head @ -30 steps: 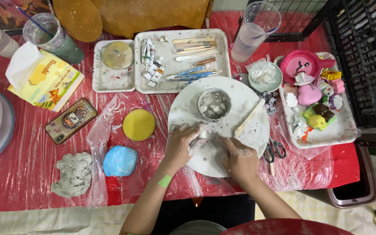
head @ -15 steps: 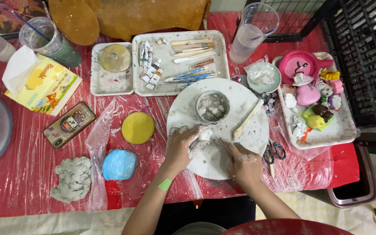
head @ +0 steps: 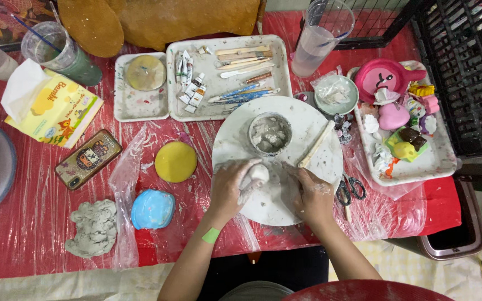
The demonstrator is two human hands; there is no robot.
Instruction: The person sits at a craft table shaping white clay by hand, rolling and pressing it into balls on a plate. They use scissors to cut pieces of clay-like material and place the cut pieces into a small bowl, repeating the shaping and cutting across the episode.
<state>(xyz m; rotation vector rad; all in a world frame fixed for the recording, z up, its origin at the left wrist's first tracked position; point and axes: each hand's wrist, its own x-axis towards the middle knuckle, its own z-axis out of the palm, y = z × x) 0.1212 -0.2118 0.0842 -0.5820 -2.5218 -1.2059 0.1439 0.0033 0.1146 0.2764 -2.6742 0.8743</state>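
Left hand [head: 229, 188] curled around a pale lump of clay [head: 255, 175], fingers bent, gripping it. Right hand [head: 312, 195] spread low and flat, palm down, pressed on the round white board [head: 235, 139]; whatever lies under that palm hidden. Both hands smeared grey with wet clay. Lump smooth and rounded, sitting on the near part of the round board, close to the near edge of the bench [head: 29, 234].

On the same board: a small round tub [head: 270, 134] with lumpy grey clay inside, and a pale stick [head: 316, 144] lying slanted beside it. Scissors [head: 350, 189] just off the board's right side, partly tucked behind the right hand.

Bench wrapped in shiny red plastic, wrinkled all over. Near the left corner, a bumpy grey clay blob [head: 93, 227], a soft blue round shape [head: 152, 209] beside it, and a flat yellow disc [head: 176, 161] a bit farther back. A phone [head: 88, 159] and a yellow tissue pack [head: 51, 108] toward the left edge.

At the back, a white tray [head: 227, 83] with small paint tubes, brushes and wooden tools. On the right edge, another white tray [head: 419, 167] full of little bright clay shapes, too small to tell apart. A clear cup [head: 322, 36] of cloudy water at the back, top cut off.
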